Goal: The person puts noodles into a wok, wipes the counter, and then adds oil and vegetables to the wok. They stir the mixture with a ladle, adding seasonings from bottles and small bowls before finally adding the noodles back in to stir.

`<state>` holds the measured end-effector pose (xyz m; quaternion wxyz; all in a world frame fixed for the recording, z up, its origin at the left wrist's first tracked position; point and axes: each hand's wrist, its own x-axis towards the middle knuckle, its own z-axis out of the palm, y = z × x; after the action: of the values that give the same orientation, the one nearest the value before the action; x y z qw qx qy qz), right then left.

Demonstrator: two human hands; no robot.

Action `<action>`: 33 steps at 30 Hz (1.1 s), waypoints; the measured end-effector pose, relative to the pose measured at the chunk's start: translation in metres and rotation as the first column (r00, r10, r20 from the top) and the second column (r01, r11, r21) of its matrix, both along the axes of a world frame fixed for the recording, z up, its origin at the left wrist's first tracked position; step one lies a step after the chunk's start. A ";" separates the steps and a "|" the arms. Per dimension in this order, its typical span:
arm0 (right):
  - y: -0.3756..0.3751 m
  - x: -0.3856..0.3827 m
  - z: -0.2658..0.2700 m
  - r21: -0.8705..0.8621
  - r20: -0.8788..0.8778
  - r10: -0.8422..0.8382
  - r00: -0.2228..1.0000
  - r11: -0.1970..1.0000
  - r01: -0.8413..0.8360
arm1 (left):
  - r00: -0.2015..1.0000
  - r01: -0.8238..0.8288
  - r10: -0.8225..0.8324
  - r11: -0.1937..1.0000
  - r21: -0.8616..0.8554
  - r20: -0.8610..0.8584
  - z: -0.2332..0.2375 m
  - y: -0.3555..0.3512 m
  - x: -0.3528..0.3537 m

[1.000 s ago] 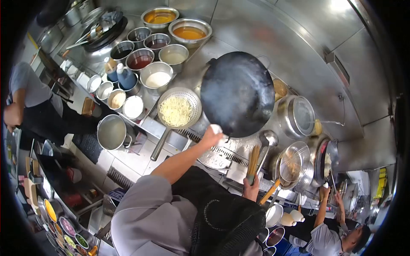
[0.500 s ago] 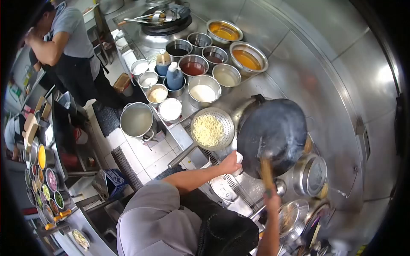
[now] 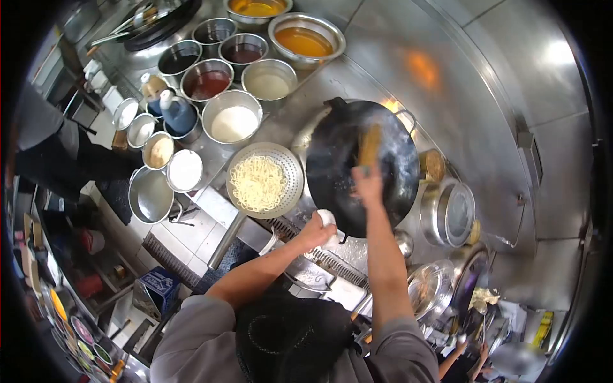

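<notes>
My left hand (image 3: 314, 232) is closed around a folded white cloth (image 3: 327, 218) at the near edge of a black wok (image 3: 329, 172), beside its loop handle. In my right hand (image 3: 368, 186) is a bamboo wok brush (image 3: 370, 145), blurred by motion, its bristles over the wok's inside. Flames (image 3: 391, 105) show behind the wok's far rim. Left of the wok, a perforated strainer (image 3: 295, 182) holds pale noodles (image 3: 258, 183), its long handle (image 3: 227, 242) pointing toward me.
Metal pots of sauces (image 3: 208, 80) and squeeze bottles (image 3: 177, 113) crowd the counter's back left. A large bowl of orange liquid (image 3: 305, 39) stands behind them. Stacked metal pots (image 3: 450, 214) sit right of the wok. A person (image 3: 48, 140) stands at far left; another person's hands (image 3: 476, 354) show lower right.
My right hand has swung the brush from the wok's near edge up over its middle. The wok has tipped back to a flatter position, and flames now show behind it. The view has shifted.
</notes>
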<state>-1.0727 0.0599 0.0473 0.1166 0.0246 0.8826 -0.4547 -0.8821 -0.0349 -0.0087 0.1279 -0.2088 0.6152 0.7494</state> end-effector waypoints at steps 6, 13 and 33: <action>0.034 0.034 0.026 0.039 0.267 0.211 0.940 0.973 -0.229 | 0.997 -0.017 0.024 0.995 0.098 -0.069 -0.030 0.005 -0.006; 0.191 -0.007 0.060 0.301 0.488 0.352 0.799 0.791 -0.532 | 0.998 -0.028 0.034 0.992 0.122 -0.044 -0.010 0.004 0.001; 0.210 0.095 0.040 0.112 -0.546 -0.249 0.800 0.924 0.365 | 0.982 -0.187 0.182 0.973 -0.133 -0.048 0.028 -0.094 0.124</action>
<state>-0.9772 0.2700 0.0876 -0.2060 0.0560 0.9080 -0.3604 -0.7585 -0.1285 0.0197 0.0318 -0.2600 0.6454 0.7176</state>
